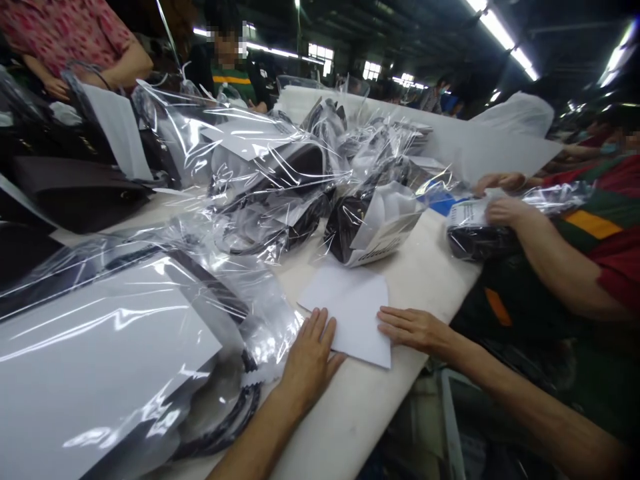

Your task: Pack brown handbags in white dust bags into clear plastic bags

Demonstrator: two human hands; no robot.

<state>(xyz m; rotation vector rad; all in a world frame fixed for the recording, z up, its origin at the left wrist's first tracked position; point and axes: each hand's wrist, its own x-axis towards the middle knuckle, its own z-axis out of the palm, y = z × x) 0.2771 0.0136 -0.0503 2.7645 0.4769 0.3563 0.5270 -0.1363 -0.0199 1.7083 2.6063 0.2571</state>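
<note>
A white sheet of paper (350, 303), which looks folded or stacked, lies flat on the pale table (320, 433). On its near left edge rests my left hand (313, 353), palm down with fingers stretched out. My right hand (407, 327) touches the paper's right edge, fingers straight and flat. Just beyond the paper stands a dark bag (345, 227) in clear plastic, with white paper and a printed card (387, 237) at its front. Left of my left hand lies a large plastic-wrapped bag (100, 333) with a white sheet on it.
More plastic-wrapped dark bags (273, 170) crowd the table's far side. At right, a co-worker's hands (505, 207) hold a small wrapped dark item (475, 233). Other people stand across the table. A pale crate (450, 413) sits below the table's right edge.
</note>
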